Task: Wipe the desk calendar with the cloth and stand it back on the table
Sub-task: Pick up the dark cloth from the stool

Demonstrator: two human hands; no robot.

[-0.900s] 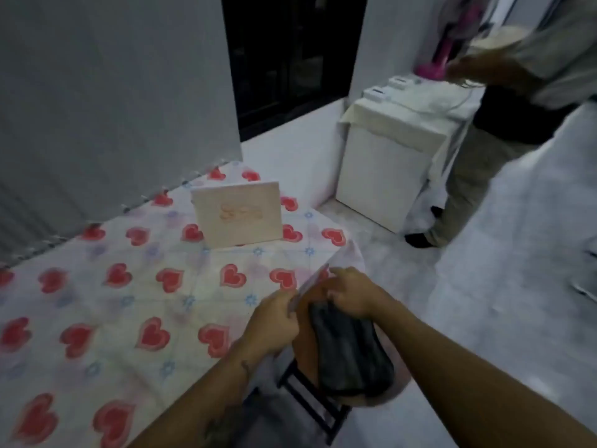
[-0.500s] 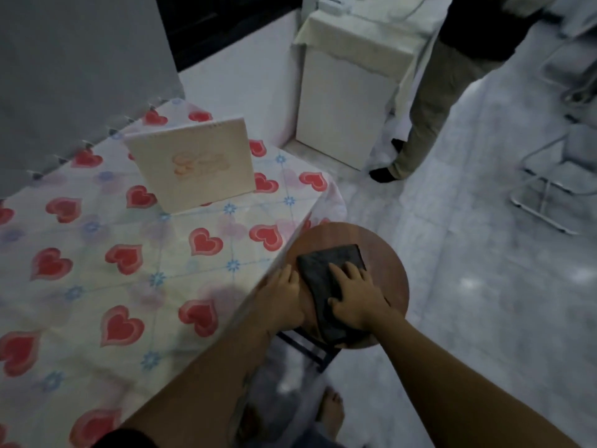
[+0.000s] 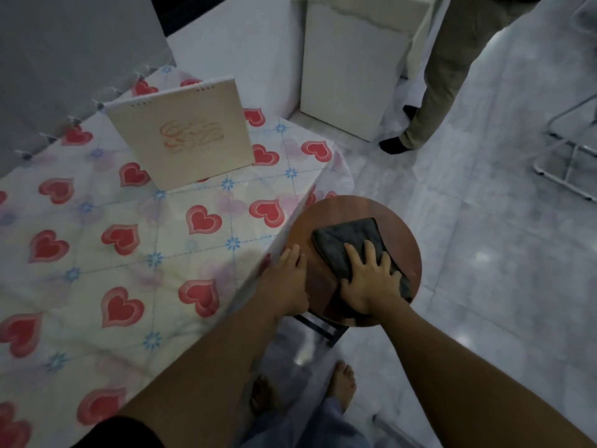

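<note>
A cream desk calendar [image 3: 182,134] with orange lettering stands upright at the far side of the table [image 3: 97,240], which wears a white cloth with red hearts. A dark grey folded cloth [image 3: 349,244] lies flat on a round brown stool [image 3: 403,250] beside the table's right edge. My right hand [image 3: 371,282] presses flat on the near end of the cloth, fingers spread. My left hand [image 3: 287,282] rests on the stool's left rim against the table edge, holding nothing.
Another person's legs [image 3: 442,76] stand at the back right beside a white cabinet [image 3: 352,76]. A metal chair frame [image 3: 568,150] sits at the far right. A grey wall panel [image 3: 64,53] borders the table's left. My bare feet [image 3: 342,383] are below the stool.
The view has tilted down. The cloth, held bunched in my right hand a second ago, now lies flat on the stool under my palm. My left hand settled on the stool's rim.
</note>
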